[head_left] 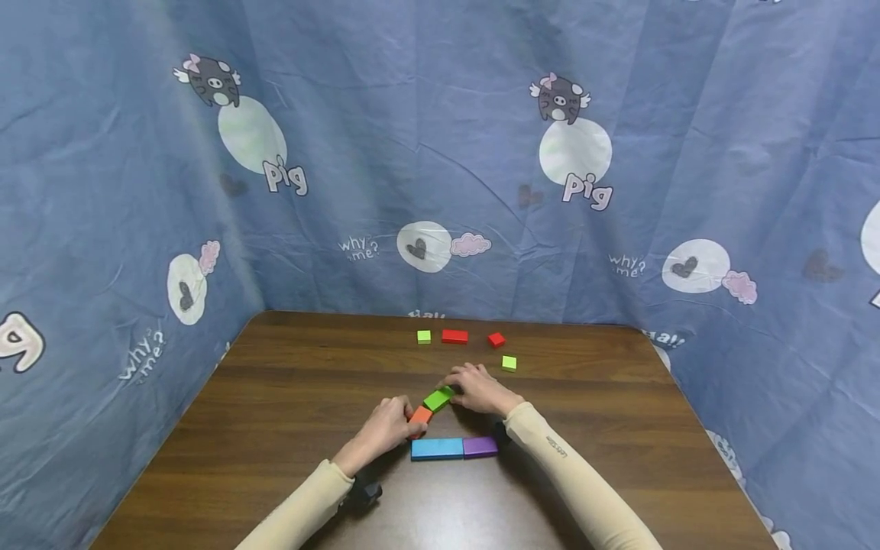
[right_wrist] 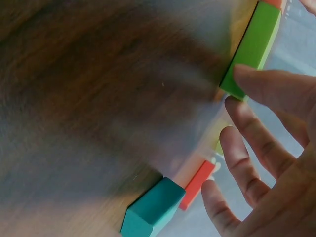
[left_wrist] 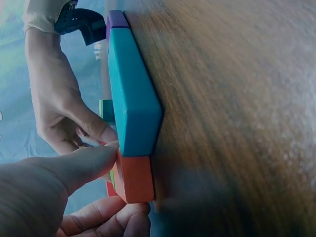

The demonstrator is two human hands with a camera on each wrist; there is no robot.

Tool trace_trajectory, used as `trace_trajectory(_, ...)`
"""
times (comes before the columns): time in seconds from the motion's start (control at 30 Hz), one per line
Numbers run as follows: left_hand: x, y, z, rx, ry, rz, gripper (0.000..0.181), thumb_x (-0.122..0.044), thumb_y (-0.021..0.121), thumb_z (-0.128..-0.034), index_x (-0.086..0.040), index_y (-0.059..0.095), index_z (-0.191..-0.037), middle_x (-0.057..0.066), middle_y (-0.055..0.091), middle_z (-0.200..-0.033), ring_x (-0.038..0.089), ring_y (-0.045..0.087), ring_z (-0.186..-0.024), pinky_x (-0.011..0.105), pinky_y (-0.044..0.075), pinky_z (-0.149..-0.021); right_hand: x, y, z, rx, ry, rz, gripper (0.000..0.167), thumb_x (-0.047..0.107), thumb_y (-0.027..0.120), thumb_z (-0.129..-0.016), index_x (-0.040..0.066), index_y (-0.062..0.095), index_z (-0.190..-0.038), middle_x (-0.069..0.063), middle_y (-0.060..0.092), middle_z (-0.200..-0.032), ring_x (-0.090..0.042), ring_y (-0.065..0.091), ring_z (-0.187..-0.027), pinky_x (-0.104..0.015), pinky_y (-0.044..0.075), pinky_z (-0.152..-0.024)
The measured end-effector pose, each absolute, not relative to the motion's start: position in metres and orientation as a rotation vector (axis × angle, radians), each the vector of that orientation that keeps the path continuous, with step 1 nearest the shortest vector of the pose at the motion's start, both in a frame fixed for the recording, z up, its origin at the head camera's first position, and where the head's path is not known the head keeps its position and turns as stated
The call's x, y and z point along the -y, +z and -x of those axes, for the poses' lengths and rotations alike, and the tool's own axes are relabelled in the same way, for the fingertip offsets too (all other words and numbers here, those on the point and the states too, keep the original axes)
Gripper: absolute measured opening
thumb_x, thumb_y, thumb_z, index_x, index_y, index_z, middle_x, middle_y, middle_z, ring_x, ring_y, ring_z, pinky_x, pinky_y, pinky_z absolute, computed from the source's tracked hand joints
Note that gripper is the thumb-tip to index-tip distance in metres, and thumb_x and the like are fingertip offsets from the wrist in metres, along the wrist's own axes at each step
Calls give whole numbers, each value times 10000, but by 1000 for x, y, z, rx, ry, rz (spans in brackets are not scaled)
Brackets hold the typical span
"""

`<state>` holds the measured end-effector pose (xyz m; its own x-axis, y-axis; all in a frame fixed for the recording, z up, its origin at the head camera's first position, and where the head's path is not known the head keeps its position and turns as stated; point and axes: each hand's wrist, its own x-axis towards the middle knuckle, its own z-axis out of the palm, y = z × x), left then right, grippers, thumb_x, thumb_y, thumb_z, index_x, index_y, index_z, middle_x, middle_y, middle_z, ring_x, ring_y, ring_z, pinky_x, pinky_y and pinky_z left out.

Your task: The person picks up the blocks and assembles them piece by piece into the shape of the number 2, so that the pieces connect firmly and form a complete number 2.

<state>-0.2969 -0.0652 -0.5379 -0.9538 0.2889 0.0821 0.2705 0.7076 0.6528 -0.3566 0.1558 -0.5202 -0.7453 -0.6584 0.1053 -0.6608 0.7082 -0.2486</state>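
My left hand pinches an orange block between thumb and fingers. Beside its upper right end in the head view is a green block, set at a slant. My right hand holds that green block's right end, the thumb on its side and the index fingertip at its end; the other fingers are spread. Nearer the person, a long blue block and a purple block lie end to end. The left wrist view shows the orange block by the blue block's corner.
Toward the back lie a red block, a small red block and two small yellow-green blocks. A teal block shows in the right wrist view. A blue printed curtain surrounds the wooden table.
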Motion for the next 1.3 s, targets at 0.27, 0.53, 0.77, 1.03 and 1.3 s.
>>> trace_trajectory(0.27,64,-538,298,-2858,1102,-453,282,-204,803,-776,-9,603,-812,9,555,-639,88,478,-486,231,387,-432,-153,-520,359,2913,383,-1114,337,147,676,-879,238,677,-1203,0,645,-1149,-207,543,-1085,-406,380,-866)
trace_trajectory(0.53,64,-540,296,-2850,1102,-436,285,-207,802,-773,-16,594,-807,6,547,-631,86,475,-478,226,386,-423,-146,-524,358,2897,386,-1134,366,175,720,-852,221,674,-1212,1,648,-1153,-211,552,-1096,-391,398,-841)
trace_trajectory(0.77,65,-544,296,-2880,1111,-453,270,-189,797,-769,-19,589,-795,-2,544,-639,81,470,-475,228,385,-424,-143,-525,358,2913,371,-1118,365,206,727,-853,223,671,-1213,3,641,-1182,-214,551,-1117,-403,406,-862)
trace_trajectory(1.03,64,-543,297,-2895,1090,-455,293,-210,805,-763,-20,585,-799,11,553,-659,88,485,-485,232,394,-429,-143,-525,358,2924,389,-1106,363,199,719,-862,223,665,-1220,7,638,-1191,-211,549,-1119,-414,417,-872)
trace_trajectory(1.3,63,-540,297,-2896,1079,-471,284,-206,798,-766,-23,585,-806,13,561,-677,85,484,-501,225,393,-440,-141,-525,359,2920,399,-1096,366,201,722,-863,207,662,-1224,-14,632,-1205,-217,550,-1111,-419,435,-894)
